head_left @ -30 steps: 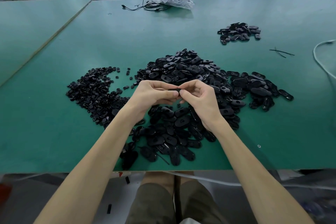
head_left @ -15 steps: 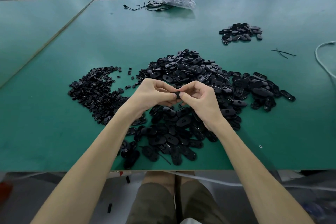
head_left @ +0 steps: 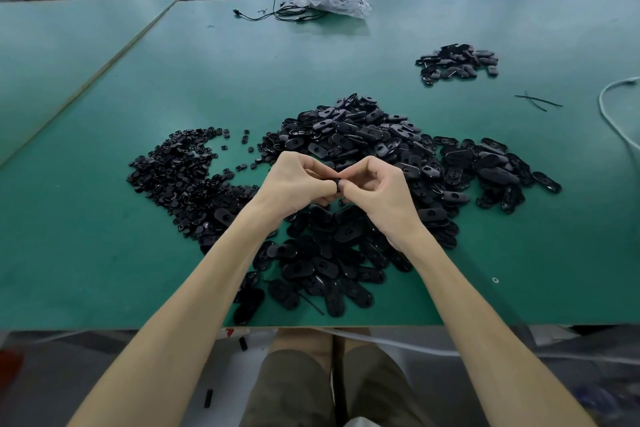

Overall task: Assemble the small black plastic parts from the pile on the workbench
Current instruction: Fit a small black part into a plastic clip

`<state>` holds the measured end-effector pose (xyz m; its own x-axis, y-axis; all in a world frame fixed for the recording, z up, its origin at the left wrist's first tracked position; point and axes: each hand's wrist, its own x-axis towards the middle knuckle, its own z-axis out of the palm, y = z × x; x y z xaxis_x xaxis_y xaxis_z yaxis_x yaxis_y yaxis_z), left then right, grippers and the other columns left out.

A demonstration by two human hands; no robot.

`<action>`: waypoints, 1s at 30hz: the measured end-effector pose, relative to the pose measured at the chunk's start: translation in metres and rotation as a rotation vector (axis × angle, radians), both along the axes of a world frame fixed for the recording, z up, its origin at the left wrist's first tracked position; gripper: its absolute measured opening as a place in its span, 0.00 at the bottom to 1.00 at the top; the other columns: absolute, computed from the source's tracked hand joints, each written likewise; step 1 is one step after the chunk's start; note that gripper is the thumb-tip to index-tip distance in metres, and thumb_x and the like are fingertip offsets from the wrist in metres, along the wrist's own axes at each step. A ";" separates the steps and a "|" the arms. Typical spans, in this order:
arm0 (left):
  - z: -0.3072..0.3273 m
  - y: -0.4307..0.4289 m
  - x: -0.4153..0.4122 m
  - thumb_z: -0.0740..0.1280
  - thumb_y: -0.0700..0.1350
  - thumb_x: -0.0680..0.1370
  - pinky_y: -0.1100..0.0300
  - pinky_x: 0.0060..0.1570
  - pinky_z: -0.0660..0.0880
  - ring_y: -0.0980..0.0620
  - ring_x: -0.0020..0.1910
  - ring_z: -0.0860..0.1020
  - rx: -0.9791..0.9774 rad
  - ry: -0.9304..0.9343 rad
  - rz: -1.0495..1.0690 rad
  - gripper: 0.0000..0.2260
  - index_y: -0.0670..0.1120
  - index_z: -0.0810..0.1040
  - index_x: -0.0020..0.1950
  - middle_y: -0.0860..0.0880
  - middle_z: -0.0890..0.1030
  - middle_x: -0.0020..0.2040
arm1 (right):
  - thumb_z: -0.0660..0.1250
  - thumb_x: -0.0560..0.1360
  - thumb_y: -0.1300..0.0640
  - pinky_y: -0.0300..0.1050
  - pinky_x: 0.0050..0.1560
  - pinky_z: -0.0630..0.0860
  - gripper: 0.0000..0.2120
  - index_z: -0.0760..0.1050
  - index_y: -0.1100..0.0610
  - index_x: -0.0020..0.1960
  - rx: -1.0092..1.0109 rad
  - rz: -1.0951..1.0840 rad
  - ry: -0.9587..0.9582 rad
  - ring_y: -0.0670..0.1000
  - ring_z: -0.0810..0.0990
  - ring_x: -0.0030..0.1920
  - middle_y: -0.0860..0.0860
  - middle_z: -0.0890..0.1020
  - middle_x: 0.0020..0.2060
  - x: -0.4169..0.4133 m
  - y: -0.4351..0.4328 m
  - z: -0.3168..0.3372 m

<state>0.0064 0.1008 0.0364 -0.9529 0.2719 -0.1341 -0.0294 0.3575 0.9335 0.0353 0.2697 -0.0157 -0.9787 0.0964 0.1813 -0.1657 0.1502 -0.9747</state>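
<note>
The left hand (head_left: 298, 184) and right hand (head_left: 377, 194) meet fingertip to fingertip, both pinching one small black plastic piece (head_left: 337, 181) above the large pile of black oval plastic parts (head_left: 363, 142). The pile reaches the green worktop (head_left: 86, 253)'s near edge, with bare green surface on either side.

Three heaps: the main pile (head_left: 363, 135), one round-piece heap (head_left: 176, 177) left of it, one small heap (head_left: 459, 62) beyond it, rightward. Two hands, left hand (head_left: 294, 184) and right hand (head_left: 377, 194), pinch one part (head_left: 336, 183).
</note>
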 end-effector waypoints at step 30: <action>-0.005 -0.010 -0.006 0.74 0.38 0.78 0.59 0.44 0.84 0.46 0.43 0.87 0.108 -0.042 -0.031 0.06 0.38 0.84 0.53 0.40 0.87 0.44 | 0.71 0.78 0.65 0.40 0.42 0.81 0.06 0.81 0.55 0.49 -0.091 -0.030 0.002 0.48 0.86 0.40 0.49 0.86 0.41 0.001 0.000 0.004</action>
<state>0.0008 0.0904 0.0315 -0.9381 0.3158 -0.1425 -0.0603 0.2560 0.9648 0.0360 0.2698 -0.0112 -0.9747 0.1420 0.1728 -0.1649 0.0662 -0.9841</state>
